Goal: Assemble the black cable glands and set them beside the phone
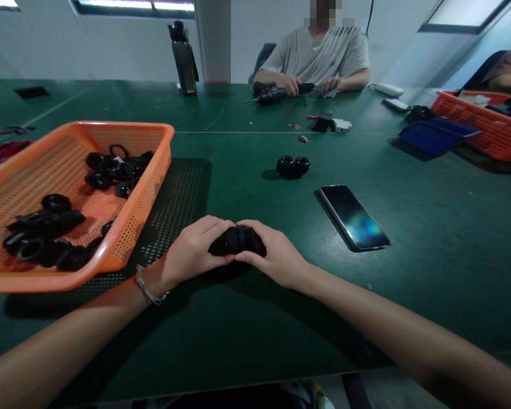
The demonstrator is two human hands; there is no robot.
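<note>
Head camera: both hands closed around one black plastic part [237,241], low and near mid-frame, just above or on the green table [247,346]; can't tell if it touches. Clock centred on that part, 12 = away from wearer. Left hand [193,247] grips it from 9, right hand [276,250] from 3, thumbs on the near side, fingers over the far side. Two-tone string bracelet [147,287] on the left wrist, about 8. Orange basket [155,176] between 9 and 10, near the left hand: loose black pieces inside in two heaps, one toward its far right corner [104,170], one at its near end [46,227]. Phone [355,218] lies flat between 2 and 3, screen up. At 1, two round black fittings [293,166] side by side on the table; small black and white bits [330,124] farther out on the same bearing. Blue tray [440,135] at 2, just beside a second orange basket [509,133]. Dark bottle [184,62] upright between 11 and 12. Drill [270,95] just past 12, next to the hands of a seated co-worker [323,57] in a grey shirt.
</note>
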